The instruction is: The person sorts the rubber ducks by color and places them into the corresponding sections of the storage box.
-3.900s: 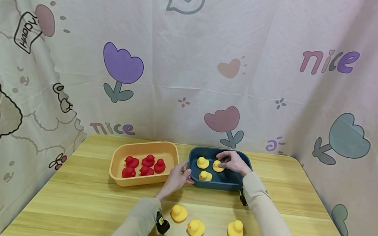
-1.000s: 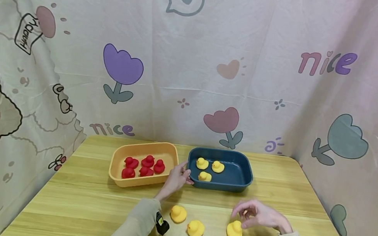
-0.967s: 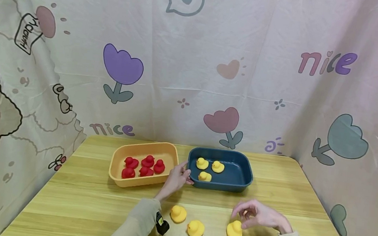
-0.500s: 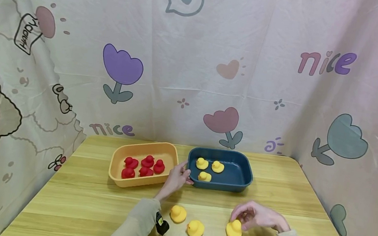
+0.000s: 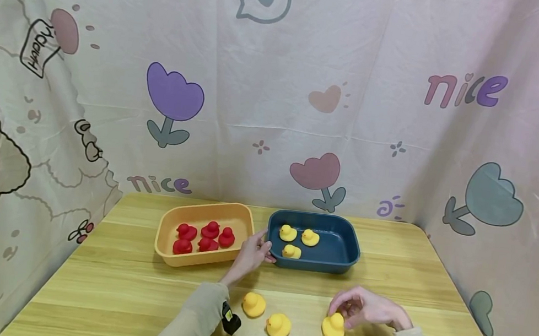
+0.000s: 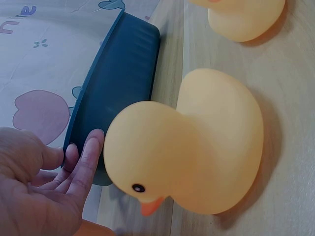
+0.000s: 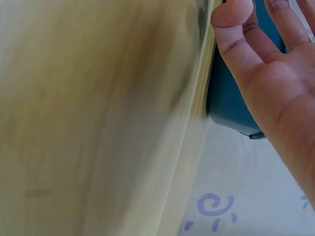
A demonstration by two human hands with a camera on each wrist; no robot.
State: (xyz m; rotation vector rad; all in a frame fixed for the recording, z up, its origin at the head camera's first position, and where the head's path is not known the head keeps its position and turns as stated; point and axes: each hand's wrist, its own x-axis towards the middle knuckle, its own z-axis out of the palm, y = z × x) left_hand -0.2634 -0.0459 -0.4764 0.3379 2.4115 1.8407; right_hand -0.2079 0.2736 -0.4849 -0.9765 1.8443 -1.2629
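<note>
- The worktop (image 5: 136,286) is pale, light-grained wood; a pinkish printed cloth backdrop (image 5: 358,89) with tulips, hearts and a speech bubble walls it in at 9, 12 and 3 o'clock.
- At the worktop's 12 o'clock a dark blue plastic tray (image 5: 340,251) holds three small yellow rubber ducks; at its 9 o'clock, just beside it, an orange plastic tray (image 5: 167,234) holds five red rubber ducks (image 5: 204,234).
- The left hand (image 5: 252,254) rests with relaxed, nearly straight fingers touching the blue tray's near-left corner, gripping nothing.
- The right hand (image 5: 365,307) has its fingers curled over the head of a loose yellow rubber duck (image 5: 333,329) at the worktop's 5 o'clock; whether they already pinch it cannot be told.
- Two more yellow ducks (image 5: 266,315) sit on the wood at 6 o'clock, between the two sleeves.
- The left wrist view alone shows a duck's black eye and orange beak close up, and fingertips (image 6: 91,147) on the tray wall.
- The right wrist view is blurred: palm, tray corner and wood, no duck.
- The cloth reads "nice" in two places (image 5: 465,88); a small tag at upper left is illegible.
</note>
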